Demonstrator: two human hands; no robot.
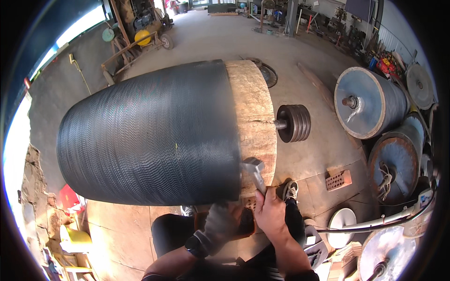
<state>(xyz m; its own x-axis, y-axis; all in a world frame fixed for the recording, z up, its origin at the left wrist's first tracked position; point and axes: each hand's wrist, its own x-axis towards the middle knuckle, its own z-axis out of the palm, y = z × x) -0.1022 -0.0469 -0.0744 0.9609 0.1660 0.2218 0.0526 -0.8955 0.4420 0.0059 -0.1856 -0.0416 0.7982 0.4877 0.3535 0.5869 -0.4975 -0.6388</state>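
A large horizontal drum (150,131) is wrapped in finely ridged black material, with a pale wooden band (251,103) at its right end and a shaft carrying several dark discs (295,122). My bare right hand (269,210) grips a metal hammer (253,167) whose head is at the boundary of black wrap and wood. My left hand (215,225), in a dark glove, is low at the drum's lower right edge; its fingers are blurred and partly hidden, so what they hold cannot be made out. A watch (194,243) is on my left wrist.
More drums (393,98) lie along the right, near a perforated brick (337,180) and white fan (417,220). A wheeled machine (143,40) stands at the back left, a yellow chair (75,239) at lower left. Concrete floor (206,35) extends behind the drum.
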